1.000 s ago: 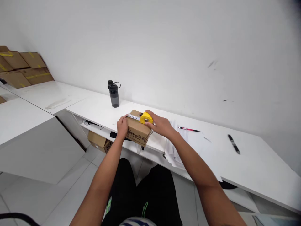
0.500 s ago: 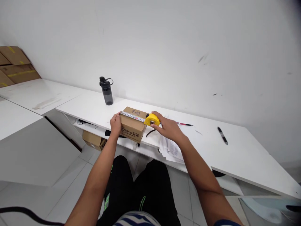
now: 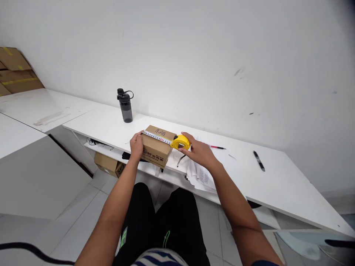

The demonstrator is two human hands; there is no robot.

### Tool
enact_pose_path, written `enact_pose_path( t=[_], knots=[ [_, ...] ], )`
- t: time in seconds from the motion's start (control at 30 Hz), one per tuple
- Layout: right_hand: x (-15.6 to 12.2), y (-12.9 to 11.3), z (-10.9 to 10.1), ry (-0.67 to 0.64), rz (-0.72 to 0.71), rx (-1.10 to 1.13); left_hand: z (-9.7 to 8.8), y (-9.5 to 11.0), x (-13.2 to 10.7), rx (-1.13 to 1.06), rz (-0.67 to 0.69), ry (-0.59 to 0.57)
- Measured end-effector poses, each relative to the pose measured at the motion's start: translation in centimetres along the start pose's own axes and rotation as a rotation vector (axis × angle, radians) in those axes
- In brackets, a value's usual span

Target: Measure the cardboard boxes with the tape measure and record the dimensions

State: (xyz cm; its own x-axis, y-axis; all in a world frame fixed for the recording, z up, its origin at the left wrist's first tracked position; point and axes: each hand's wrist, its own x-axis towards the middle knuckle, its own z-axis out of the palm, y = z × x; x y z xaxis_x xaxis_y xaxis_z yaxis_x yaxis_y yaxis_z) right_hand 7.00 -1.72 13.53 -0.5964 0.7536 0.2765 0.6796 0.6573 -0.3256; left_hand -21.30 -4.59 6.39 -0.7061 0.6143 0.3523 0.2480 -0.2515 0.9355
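A small brown cardboard box (image 3: 155, 151) sits at the front edge of a white desk (image 3: 277, 177). My left hand (image 3: 136, 146) is closed on the box's left end and pins the tip of a measuring tape there. The tape's blade runs along the box's top front edge to a yellow tape measure case (image 3: 180, 142), which my right hand (image 3: 198, 152) grips just past the box's right end. A thin black strap hangs from the case.
A dark water bottle (image 3: 125, 106) stands behind the box. Printed papers (image 3: 202, 173) lie under my right wrist. A red pen (image 3: 217, 147) and a black marker (image 3: 259, 160) lie farther right. Another carton (image 3: 109, 166) sits under the desk. Stacked cartons (image 3: 15, 70) are at far left.
My right hand has drawn the yellow case to the right, from the middle of the box top to past its right end, so more blade shows. The camera view shifted slightly.
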Motion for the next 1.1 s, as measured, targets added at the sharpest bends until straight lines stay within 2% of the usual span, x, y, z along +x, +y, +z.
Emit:
enact_pose_path(
  t=[0.83, 1.1],
  knots=[
    [0.4, -0.3, 0.6, 0.048, 0.035, 0.067, 0.1, 0.4, -0.3, -0.024, -0.028, 0.008],
    [1.3, -0.3, 1.3, 0.097, -0.013, 0.121, 0.1, 0.2, -0.3, -0.028, -0.016, 0.012]
  ],
)
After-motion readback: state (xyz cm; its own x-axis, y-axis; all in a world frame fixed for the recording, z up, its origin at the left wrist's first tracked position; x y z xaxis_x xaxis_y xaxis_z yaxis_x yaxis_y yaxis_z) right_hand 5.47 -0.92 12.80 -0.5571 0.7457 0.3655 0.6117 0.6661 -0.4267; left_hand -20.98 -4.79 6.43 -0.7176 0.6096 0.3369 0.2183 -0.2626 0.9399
